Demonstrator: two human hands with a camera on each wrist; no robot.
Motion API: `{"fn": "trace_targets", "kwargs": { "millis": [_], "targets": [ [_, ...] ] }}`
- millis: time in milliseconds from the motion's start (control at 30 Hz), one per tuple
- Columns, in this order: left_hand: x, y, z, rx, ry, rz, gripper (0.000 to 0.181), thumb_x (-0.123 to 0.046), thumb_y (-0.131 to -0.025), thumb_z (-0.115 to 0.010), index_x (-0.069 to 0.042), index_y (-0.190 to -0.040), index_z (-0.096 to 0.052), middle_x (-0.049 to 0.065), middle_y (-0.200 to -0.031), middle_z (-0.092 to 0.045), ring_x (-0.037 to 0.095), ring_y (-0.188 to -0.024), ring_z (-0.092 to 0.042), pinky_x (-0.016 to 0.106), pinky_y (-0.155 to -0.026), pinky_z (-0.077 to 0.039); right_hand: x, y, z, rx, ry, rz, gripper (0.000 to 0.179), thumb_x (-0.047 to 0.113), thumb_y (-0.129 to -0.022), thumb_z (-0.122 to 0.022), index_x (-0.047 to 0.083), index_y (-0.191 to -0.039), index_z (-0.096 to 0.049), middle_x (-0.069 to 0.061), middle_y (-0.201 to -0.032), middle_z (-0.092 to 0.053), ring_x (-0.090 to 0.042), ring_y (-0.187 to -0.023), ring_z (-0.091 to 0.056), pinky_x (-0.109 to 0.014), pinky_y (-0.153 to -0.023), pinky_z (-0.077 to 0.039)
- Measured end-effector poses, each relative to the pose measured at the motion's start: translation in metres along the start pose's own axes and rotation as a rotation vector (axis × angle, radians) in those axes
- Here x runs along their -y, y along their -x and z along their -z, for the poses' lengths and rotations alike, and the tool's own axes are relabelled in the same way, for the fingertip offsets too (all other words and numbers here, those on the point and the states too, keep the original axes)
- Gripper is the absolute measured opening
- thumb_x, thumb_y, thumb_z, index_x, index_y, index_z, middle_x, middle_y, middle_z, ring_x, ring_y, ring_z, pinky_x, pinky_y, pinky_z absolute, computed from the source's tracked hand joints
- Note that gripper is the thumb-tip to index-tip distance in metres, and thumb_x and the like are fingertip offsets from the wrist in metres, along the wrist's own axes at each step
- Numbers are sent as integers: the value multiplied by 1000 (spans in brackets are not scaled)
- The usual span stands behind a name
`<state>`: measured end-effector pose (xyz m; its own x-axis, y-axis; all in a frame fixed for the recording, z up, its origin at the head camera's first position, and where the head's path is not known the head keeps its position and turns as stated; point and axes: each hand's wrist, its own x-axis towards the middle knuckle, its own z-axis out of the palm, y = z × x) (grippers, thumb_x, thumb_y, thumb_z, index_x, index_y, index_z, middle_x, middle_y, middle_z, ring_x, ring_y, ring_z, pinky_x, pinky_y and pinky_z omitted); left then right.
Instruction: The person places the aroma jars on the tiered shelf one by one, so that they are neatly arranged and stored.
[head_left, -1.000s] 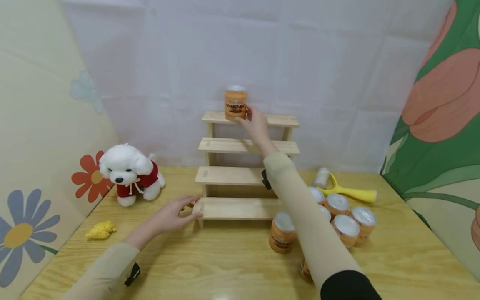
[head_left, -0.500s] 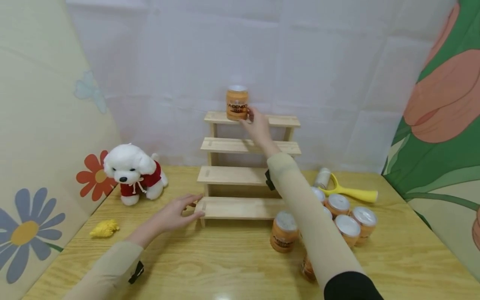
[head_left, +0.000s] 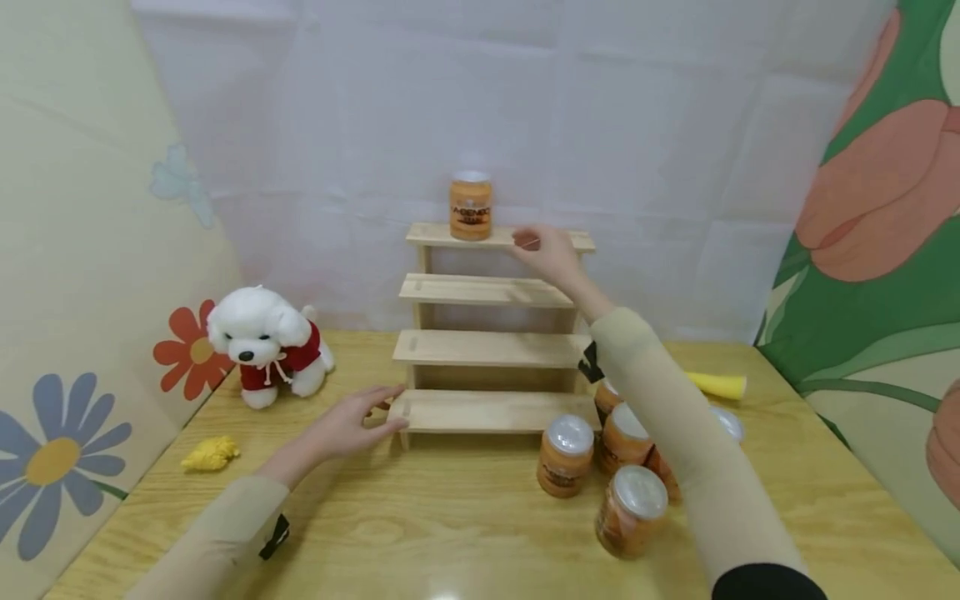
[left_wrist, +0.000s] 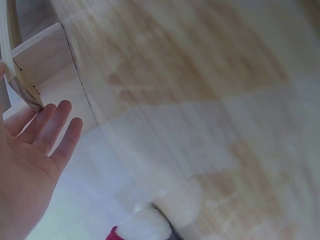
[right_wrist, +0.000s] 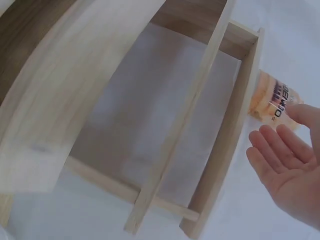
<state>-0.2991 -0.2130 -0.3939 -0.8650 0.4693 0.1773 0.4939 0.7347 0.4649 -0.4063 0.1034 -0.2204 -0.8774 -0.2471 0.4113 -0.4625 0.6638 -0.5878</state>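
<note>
An orange can (head_left: 471, 207) with a pale lid stands upright on the top step of a wooden stepped rack (head_left: 480, 348), left of the middle. My right hand (head_left: 551, 257) is just right of that can with a gap between them. In the right wrist view the can (right_wrist: 274, 99) shows beyond my right hand (right_wrist: 287, 165), whose fingers are loosely bent around nothing. My left hand (head_left: 348, 427) touches the left end of the lowest step. In the left wrist view its fingertips (left_wrist: 63, 106) meet the board's end, fingers fairly straight.
Several more orange cans (head_left: 566, 457) stand on the table (head_left: 420, 533) at front right, partly behind the right sleeve (head_left: 675, 417). A yellow handle (head_left: 720, 385) lies behind them. At left are a white plush dog (head_left: 262, 346) in red and a small yellow thing (head_left: 212, 454).
My right hand has let go of the can on the top step and moved right, away from it. The can stays in place, and my left hand has not moved from the rack.
</note>
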Motion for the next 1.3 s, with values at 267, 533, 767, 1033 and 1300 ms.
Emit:
{"fn": "trace_targets", "kwargs": {
  "millis": [267,533,767,1033,1300],
  "targets": [
    [2,-4,4,4,-27,-6,67,-49,-92,-54,-5,-141,-43,21,-137,-48,34,-112,-56,53,-92,-47,-4,25,25,16,0,68,33,14,-89,-64,-5,-115,-61,-20,-111,-65,-29,-100,-63,-35,-89,-51],
    [5,-7,5,-9,-25,-31,65,-46,-92,-56,-4,-140,-44,21,-136,-49,33,-110,-57,51,-90,-48,-3,61,45,38,51,183,32,13,-87,-67,-5,-114,-63,-21,-112,-65,-31,-102,-60,-39,-94,-48],
    [8,-7,5,-7,-23,-26,65,-46,-92,-56,-4,-140,-43,21,-136,-49,33,-110,-57,51,-89,-49,-14,99,49,34,33,248,37,15,-87,-67,-1,-120,-61,-17,-121,-62,-30,-113,-57,-42,-100,-45],
    [8,-8,3,0,-30,-11,68,-50,-91,-54,-5,-141,-42,21,-137,-48,33,-112,-56,52,-91,-48,-41,147,55,-26,-17,266,39,6,-84,-69,-2,-121,-59,-20,-121,-61,-34,-113,-55,-48,-98,-45],
    [10,-8,2,-2,-28,-5,68,-50,-91,-54,-6,-141,-42,21,-137,-48,33,-112,-55,51,-89,-49,-70,196,69,10,37,142,42,17,-89,-65,6,-129,-56,-15,-127,-58,-31,-117,-53,-47,-97,-45]
  ]
}}
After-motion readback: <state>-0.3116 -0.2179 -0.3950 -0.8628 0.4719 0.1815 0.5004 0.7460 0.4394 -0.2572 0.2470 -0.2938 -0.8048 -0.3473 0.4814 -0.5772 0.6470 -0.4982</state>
